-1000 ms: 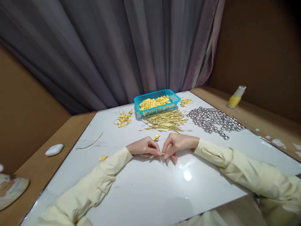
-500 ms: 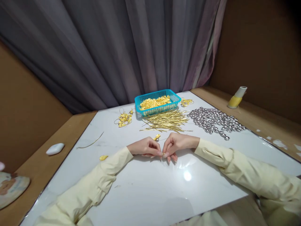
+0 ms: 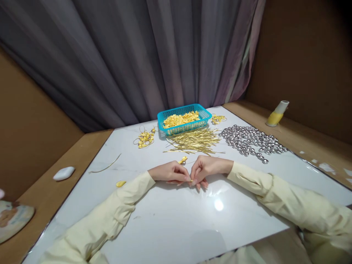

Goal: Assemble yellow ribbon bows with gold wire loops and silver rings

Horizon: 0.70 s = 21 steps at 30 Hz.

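Observation:
Both hands meet at the fingertips over the white tabletop (image 3: 176, 212). My left hand (image 3: 174, 172) is closed in a pinch, and my right hand (image 3: 202, 170) pinches right against it. Between the fingertips shows a tiny yellow-gold piece (image 3: 191, 180), mostly covered and too small to name. Just behind my left hand lies a yellow ribbon piece with a silver bead (image 3: 183, 160). A single yellow piece (image 3: 121, 183) rests beside the left sleeve.
A teal basket (image 3: 187, 130) holds yellow ribbon pieces. Before it lies a heap of gold wire ties (image 3: 195, 141). Silver beads (image 3: 250, 139) spread at right. Yellow pieces with wire loops (image 3: 146, 138) sit left. A bent wire (image 3: 106, 167) and a white case (image 3: 63, 173) lie farther left.
Both hands stay almost in place, fingertips still together. Slightly more of the small yellow-gold piece shows between them.

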Available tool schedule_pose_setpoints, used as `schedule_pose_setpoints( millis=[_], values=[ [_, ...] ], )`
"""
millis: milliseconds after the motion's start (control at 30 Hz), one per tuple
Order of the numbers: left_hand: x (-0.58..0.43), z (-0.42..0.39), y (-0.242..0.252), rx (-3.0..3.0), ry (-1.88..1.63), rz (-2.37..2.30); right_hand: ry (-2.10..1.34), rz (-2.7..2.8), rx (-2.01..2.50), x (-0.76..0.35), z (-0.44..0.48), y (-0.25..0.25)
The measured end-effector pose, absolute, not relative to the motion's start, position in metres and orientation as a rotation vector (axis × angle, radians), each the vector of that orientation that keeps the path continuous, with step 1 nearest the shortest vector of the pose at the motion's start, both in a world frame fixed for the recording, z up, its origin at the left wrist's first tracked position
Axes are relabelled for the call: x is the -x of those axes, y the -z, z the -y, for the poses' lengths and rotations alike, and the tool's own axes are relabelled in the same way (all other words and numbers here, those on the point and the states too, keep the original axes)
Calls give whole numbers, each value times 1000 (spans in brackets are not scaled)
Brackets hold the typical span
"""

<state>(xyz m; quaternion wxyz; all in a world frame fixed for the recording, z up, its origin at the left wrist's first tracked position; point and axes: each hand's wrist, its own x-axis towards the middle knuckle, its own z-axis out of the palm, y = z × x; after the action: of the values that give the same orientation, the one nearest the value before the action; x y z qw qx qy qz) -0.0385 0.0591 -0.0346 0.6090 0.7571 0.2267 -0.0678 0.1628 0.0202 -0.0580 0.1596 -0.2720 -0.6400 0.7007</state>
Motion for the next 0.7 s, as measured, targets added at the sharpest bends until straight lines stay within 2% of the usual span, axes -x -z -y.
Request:
schedule_pose_setpoints(
  millis=[700],
  values=[
    [40,-60,37,-1695,99,-524,-2042,1677,776,-161,-19,56]
  ],
)
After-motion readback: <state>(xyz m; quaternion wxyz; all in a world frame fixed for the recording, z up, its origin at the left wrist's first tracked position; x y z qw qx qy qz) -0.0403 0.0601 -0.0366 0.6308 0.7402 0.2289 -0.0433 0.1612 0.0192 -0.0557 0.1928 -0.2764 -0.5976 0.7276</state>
